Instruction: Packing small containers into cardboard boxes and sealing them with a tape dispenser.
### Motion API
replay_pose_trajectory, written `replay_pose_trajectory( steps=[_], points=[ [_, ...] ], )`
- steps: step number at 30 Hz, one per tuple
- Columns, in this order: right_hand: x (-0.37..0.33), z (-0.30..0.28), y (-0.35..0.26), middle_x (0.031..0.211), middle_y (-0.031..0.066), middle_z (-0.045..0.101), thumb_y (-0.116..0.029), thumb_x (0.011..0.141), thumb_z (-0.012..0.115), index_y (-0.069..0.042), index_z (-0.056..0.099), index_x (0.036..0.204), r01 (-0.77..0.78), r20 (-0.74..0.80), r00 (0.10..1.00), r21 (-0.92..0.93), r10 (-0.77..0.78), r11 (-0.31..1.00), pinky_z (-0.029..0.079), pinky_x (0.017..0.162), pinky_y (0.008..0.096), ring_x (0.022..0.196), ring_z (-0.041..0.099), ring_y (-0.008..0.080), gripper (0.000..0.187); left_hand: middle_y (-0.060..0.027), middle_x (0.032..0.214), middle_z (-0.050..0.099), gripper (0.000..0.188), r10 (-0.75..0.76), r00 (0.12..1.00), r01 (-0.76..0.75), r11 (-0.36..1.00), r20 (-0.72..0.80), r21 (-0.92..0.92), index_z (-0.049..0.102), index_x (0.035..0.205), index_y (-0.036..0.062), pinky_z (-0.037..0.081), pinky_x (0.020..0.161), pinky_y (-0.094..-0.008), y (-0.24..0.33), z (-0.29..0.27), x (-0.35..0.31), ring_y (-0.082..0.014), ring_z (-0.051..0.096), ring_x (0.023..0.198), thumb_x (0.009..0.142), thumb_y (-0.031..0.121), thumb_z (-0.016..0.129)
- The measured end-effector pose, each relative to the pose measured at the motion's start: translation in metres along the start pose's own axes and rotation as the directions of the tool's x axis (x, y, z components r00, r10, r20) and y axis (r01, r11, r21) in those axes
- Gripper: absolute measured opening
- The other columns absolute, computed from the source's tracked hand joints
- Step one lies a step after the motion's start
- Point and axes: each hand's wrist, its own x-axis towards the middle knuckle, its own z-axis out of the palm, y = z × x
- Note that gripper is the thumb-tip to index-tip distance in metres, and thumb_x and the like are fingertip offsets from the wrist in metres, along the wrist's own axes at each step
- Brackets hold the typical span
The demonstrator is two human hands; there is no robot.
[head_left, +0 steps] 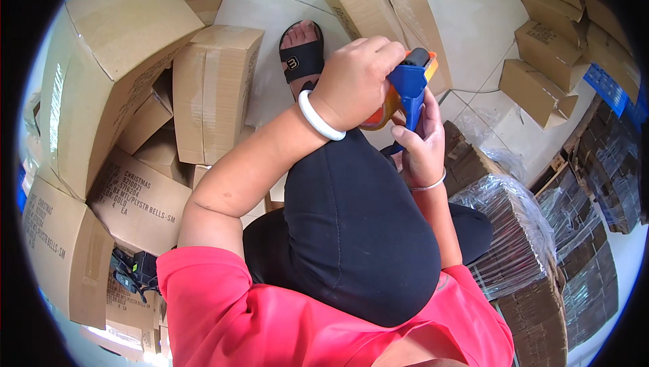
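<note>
A blue tape dispenser (407, 89) with a dark roller and an orange-yellow roll of tape is held up beyond my raised knee. My right hand (426, 140) is wrapped round its blue handle, the thumb lying along the near side. Across from it, my left hand (358, 76), with a white bangle at the wrist, is closed with curled fingers against the dispenser's head and roll. Its fingertips are partly hidden behind the blue frame. Just past both hands, a closed cardboard box (378, 5) sits on the tiled floor.
Cardboard boxes (213, 96) crowd the left side, with a black device and cable (138, 269) among them. More boxes (541, 86) stand at the far right. Plastic-wrapped stacks of cardboard (514, 232) are close by my right side. My sandalled foot (302, 56) rests on the floor.
</note>
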Motion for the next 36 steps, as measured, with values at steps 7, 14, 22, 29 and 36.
replay_pose_trajectory(
  steps=[7,14,22,29,36],
  points=[
    [0.005,0.009,-0.007,0.127,0.0100,0.042,-0.010,0.063,0.071,0.002,0.028,0.135,0.068,0.034,0.997,-0.014,-0.067,0.998,0.031,0.103,0.0326,0.119,0.042,0.0192,0.085,-0.0125,0.079,0.058,0.020,-0.026,0.998,0.022,0.998,-0.065,-0.065,0.057,0.086,0.0036,0.049,0.063,-0.0376,-0.003,-0.001,0.001,-0.0325,0.059,0.073,0.068,-0.005,0.055],
    [0.012,0.025,0.016,0.131,0.0109,0.039,-0.010,0.067,0.073,0.000,0.023,0.137,0.236,-0.067,0.971,0.141,-0.229,0.961,0.031,0.104,0.0349,0.123,0.040,0.0217,0.087,-0.0067,0.088,0.057,0.009,-0.281,0.959,0.271,0.891,0.027,-0.365,0.056,0.080,-0.0013,0.048,0.067,-0.0237,-0.010,0.000,0.000,-0.0114,0.057,0.076,0.076,-0.007,0.061],
    [-0.001,0.019,0.017,0.134,0.0096,0.037,-0.005,0.065,0.071,-0.004,0.020,0.140,0.216,-0.076,0.976,0.304,-0.202,0.928,0.028,0.107,0.0376,0.125,0.038,0.0224,0.091,-0.0068,0.098,0.057,0.011,-0.219,0.975,0.221,0.906,0.048,-0.360,0.055,0.074,-0.0024,0.048,0.066,-0.0224,-0.003,0.004,-0.003,-0.0083,0.057,0.076,0.076,-0.003,0.065],
    [0.008,0.029,0.019,0.136,0.0094,0.035,-0.005,0.066,0.073,-0.006,0.017,0.141,0.307,-0.095,0.952,0.251,-0.292,0.918,0.028,0.107,0.0375,0.126,0.036,0.0220,0.094,-0.0104,0.095,0.063,0.009,-0.334,0.937,0.248,0.841,-0.099,-0.481,0.056,0.074,-0.0019,0.049,0.069,-0.0233,0.003,-0.002,0.007,-0.0095,0.059,0.078,0.079,-0.002,0.064],
    [0.004,0.017,0.026,0.131,0.0095,0.039,-0.001,0.065,0.068,-0.005,0.019,0.141,0.392,-0.111,0.918,0.084,-0.382,0.916,0.032,0.104,0.0366,0.123,0.040,0.0214,0.090,-0.0131,0.094,0.061,0.009,-0.508,0.826,0.423,0.274,0.243,-0.864,0.056,0.077,0.0001,0.050,0.075,-0.0258,-0.007,-0.007,0.009,-0.0145,0.061,0.082,0.080,0.002,0.065]
  ],
)
